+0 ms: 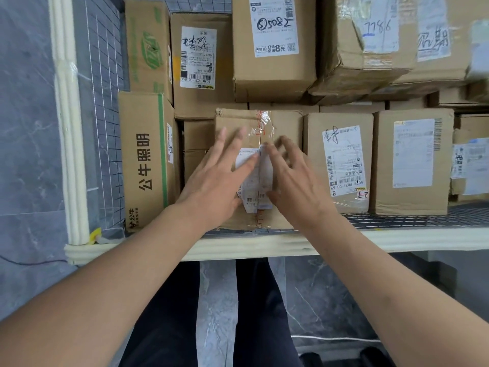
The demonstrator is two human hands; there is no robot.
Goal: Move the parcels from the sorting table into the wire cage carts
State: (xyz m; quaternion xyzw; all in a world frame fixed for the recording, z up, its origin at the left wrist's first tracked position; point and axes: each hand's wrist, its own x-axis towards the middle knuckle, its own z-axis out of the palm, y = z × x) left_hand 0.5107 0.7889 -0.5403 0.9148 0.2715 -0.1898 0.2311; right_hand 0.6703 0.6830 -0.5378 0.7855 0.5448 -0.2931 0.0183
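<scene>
A taped brown cardboard parcel (pixel 284 123) with a white label lies flat inside the wire cage cart (pixel 264 245), close to its near padded rail. My left hand (pixel 219 176) lies on the parcel's left half with straight, spread fingers. My right hand (pixel 293 178) rests on its right half, fingers loosely bent and blurred. Neither hand curls round an edge of the parcel.
Several labelled cardboard boxes fill the cart: a tall box with a green stripe (pixel 148 160) at the left, two boxes (pixel 341 160) (pixel 412 160) to the right, larger ones (pixel 272 43) stacked behind. Foam-padded rails (pixel 67 123) frame the cart. Grey tiled floor lies beyond and below.
</scene>
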